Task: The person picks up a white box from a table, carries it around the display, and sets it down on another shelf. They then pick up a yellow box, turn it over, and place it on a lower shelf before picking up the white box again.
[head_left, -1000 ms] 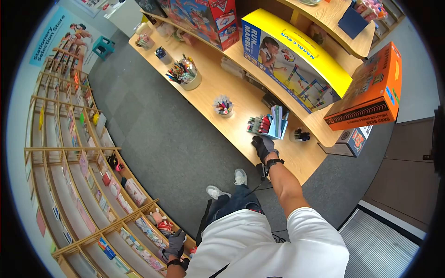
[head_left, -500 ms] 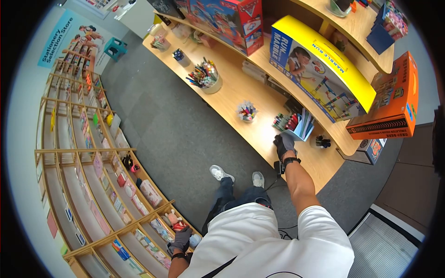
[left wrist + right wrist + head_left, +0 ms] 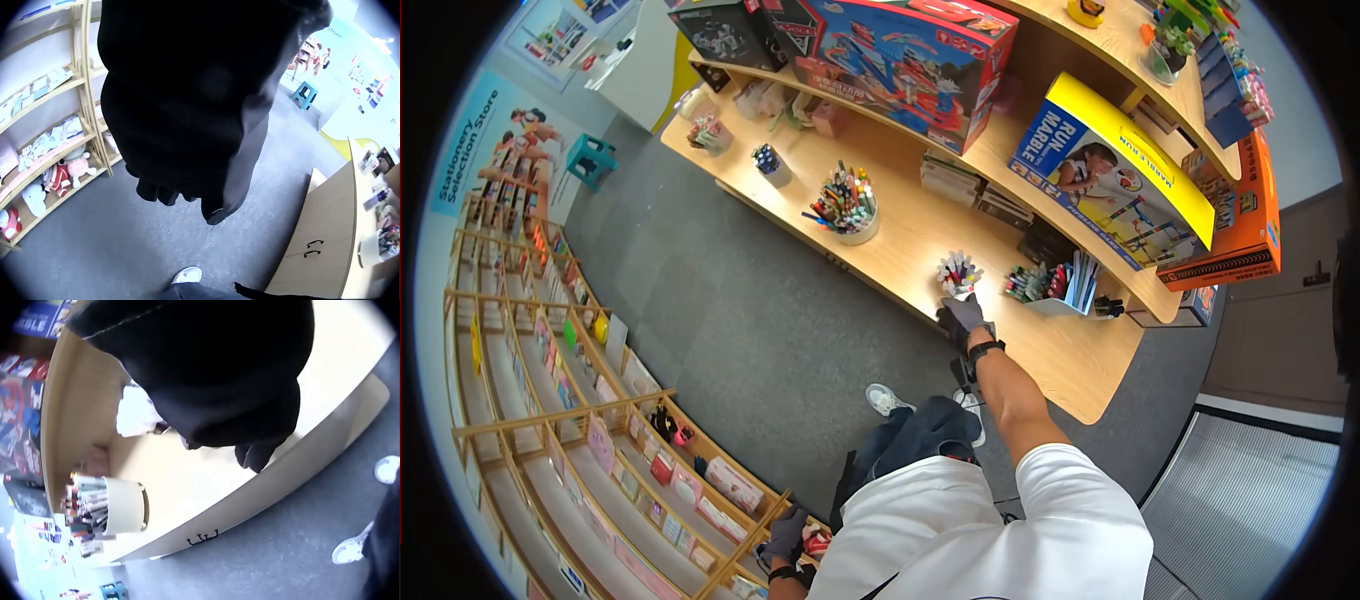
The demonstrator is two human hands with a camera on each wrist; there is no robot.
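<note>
On the wooden counter, a cup of markers stands upright with its lower part behind my gloved right hand. The fingers overlap the cup's near side, and I cannot tell whether they grip it. From the right wrist, the dark back of that hand covers the cup. To the right, apart from the hand, sits a light-blue pen holder full of pens. My gloved left hand hangs by the low shelving, holding nothing; its fingertips point down, loosely curled, in the left wrist view.
A larger white tub of pens stands farther left on the counter. Boxed toys, including a yellow Marble Run box, fill the raised shelf behind. Low wooden shelving lines the left side. A teal stool stands on the floor.
My right hand has left the light-blue pen holder and moved left along the counter to the cup of markers. The head view has shifted; my left hand still hangs low.
</note>
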